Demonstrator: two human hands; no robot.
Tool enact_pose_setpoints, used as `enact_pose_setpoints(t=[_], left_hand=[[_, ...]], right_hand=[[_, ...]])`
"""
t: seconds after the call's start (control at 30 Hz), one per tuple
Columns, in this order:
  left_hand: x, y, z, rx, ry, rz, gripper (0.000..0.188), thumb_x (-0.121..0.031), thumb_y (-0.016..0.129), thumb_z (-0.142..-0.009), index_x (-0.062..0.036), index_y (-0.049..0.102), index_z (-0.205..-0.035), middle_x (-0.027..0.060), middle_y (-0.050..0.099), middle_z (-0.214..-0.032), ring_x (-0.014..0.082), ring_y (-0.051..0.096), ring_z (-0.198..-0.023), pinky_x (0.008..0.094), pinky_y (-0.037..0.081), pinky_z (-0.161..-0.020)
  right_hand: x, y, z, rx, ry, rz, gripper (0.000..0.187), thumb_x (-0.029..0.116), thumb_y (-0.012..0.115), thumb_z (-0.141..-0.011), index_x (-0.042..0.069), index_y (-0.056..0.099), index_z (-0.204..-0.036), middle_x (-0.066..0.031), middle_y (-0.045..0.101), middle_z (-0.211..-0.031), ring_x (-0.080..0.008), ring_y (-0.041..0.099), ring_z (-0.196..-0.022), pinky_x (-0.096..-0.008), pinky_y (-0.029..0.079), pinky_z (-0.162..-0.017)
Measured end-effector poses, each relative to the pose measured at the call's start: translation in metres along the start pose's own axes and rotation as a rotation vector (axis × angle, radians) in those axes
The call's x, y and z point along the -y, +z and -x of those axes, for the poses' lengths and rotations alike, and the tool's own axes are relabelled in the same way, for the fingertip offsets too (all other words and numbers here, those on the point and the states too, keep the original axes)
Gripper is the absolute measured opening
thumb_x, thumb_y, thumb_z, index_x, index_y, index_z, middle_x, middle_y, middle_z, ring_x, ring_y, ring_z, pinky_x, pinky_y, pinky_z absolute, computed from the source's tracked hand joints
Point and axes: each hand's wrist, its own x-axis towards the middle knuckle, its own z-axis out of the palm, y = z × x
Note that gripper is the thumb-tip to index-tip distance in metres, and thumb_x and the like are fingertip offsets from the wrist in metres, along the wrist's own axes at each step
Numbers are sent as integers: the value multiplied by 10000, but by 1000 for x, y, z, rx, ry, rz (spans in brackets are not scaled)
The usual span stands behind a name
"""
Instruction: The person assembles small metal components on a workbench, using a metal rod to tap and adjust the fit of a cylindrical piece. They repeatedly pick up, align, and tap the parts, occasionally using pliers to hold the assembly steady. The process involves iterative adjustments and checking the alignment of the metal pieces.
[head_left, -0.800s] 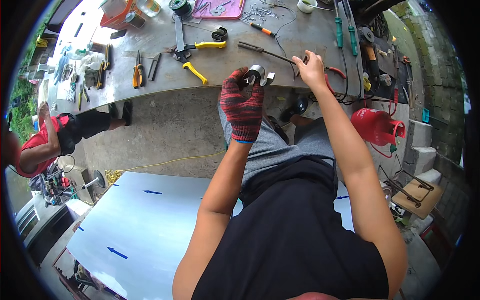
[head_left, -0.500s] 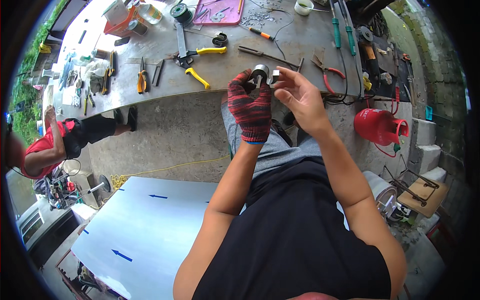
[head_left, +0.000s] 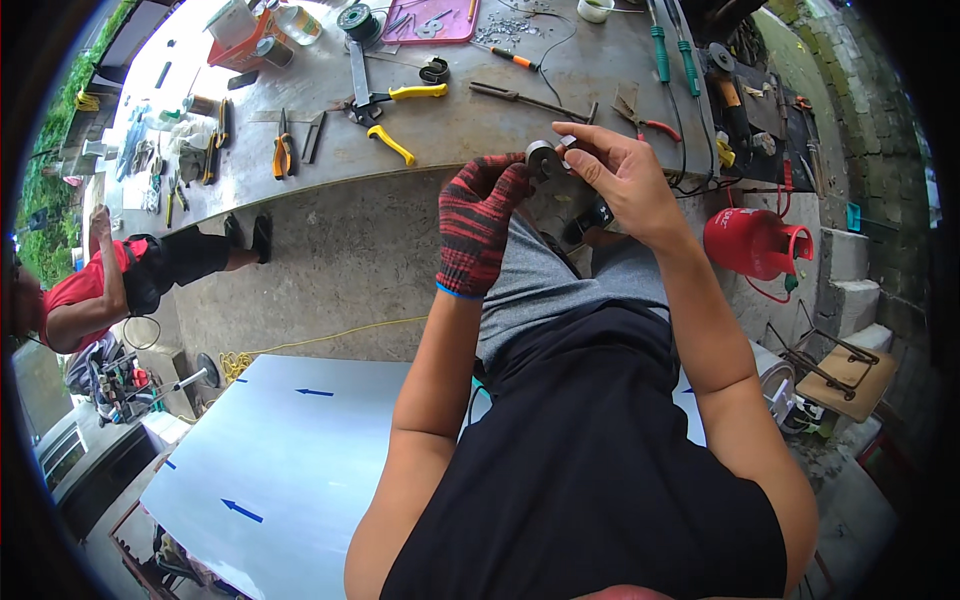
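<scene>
My left hand, in a red-and-black striped glove, has its fingers closed on a small round coil of metal strip just past the table's near edge. My bare right hand pinches a small shiny metal piece between thumb and fingertips, right beside the coil. Whether the two metal parts are joined cannot be made out. Behind my hands, on the bench, lie a T-handled metal rod and red-handled pliers. Yellow-handled cutters rest further left.
The metal table carries a pink tray, a wire spool, orange-handled pliers and green-handled leads. A red gas cylinder stands at right. Another person is at left. A pale sheet lies behind me.
Both hands have shifted a little to the right with the metal coil. My left hand has turned, and the right fingertips have come closer together on the small piece.
</scene>
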Motion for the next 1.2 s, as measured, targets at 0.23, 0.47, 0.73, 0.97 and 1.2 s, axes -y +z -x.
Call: enact_pose_setpoints(t=[0.23, 0.47, 0.73, 0.97, 1.2], left_hand=[[1, 2, 10, 23, -82, 90, 219, -95, 758, -954, 10, 686, -1132, 103, 751, -1044, 178, 726, -902, 316, 591, -827], [-7, 10, 13, 80, -106, 95, 331, -142, 753, -960, 12, 668, -1240, 125, 731, -1136, 197, 715, -995, 339, 580, -888], [-14, 6, 13, 132, -143, 41, 388, -87, 753, -943, 38, 639, -1292, 123, 729, -1155, 176, 695, -1043, 321, 559, -946], [-10, 15, 16, 57, -36, 16, 332, -121, 735, -963, 30, 640, -1243, 109, 723, -1137, 151, 684, -1025, 300, 554, -926], [-11, 16, 18, -42, -24, 46, 384, -165, 730, -968, 35, 616, -1275, 92, 715, -1123, 158, 680, -1015, 307, 543, -911]], right_hand=[[14, -3, 5, 59, -54, 150, 380, 155, 681, -1018, -28, 647, -1350, -80, 721, -1147, -100, 641, -1035, -262, 510, -936], [14, -10, 6, 108, -68, 176, 446, 253, 670, -1031, -2, 627, -1394, -36, 688, -1063, -84, 597, -993, -247, 476, -911], [15, -14, 4, 174, -61, 121, 440, 226, 643, -1045, -6, 608, -1417, -74, 715, -1131, -103, 614, -1041, -257, 482, -951], [12, -3, 3, 75, -65, 73, 464, 214, 664, -1028, -18, 566, -1417, -113, 716, -1177, -149, 653, -1058, -302, 508, -976], [35, 28, 21, -29, -292, 554, 756, 211, 859, -816, 46, 503, -1462, -146, 607, -1292, -256, 646, -1072, -389, 517, -978]])
